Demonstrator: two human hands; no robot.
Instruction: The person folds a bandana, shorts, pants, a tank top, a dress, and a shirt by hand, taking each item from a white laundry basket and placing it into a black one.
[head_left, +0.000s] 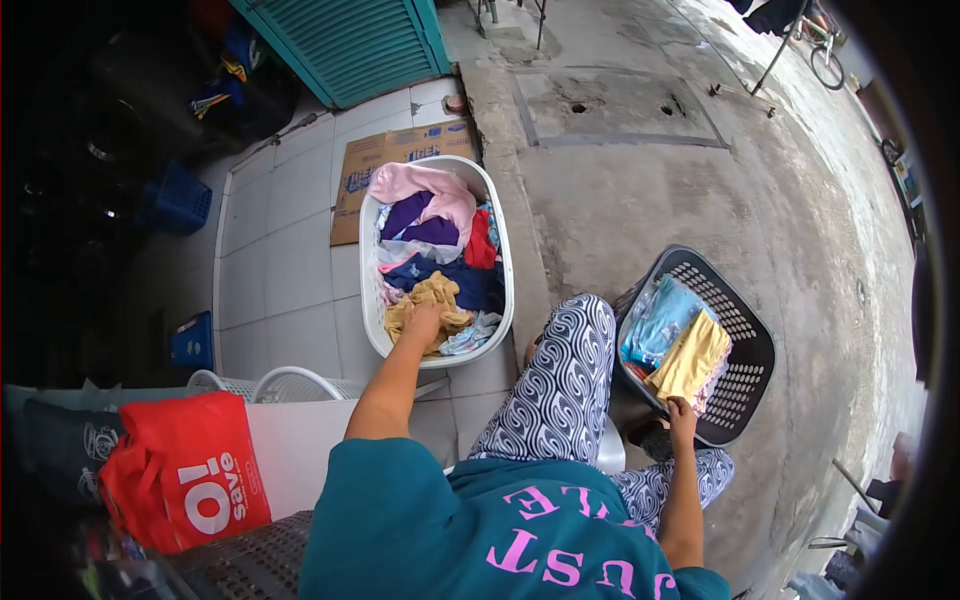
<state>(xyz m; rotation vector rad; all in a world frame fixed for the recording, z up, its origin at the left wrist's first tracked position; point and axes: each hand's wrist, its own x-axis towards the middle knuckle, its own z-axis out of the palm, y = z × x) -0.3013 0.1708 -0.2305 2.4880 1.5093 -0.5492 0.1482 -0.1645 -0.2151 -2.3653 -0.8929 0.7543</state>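
My left hand reaches into a white laundry basket and closes on a mustard-yellow garment lying on top of the near end. The basket also holds pink, purple, red and navy clothes. My right hand rests on the near rim of a dark grey perforated basket, beside a folded yellow cloth and a light blue cloth inside it. My leg in blue-and-white patterned trousers lies between the two baskets.
A flattened cardboard box lies beyond the white basket on white floor tiles. A red shopping bag sits at my left by another white basket rim. A teal shutter door and blue crates stand behind. Concrete pavement lies right.
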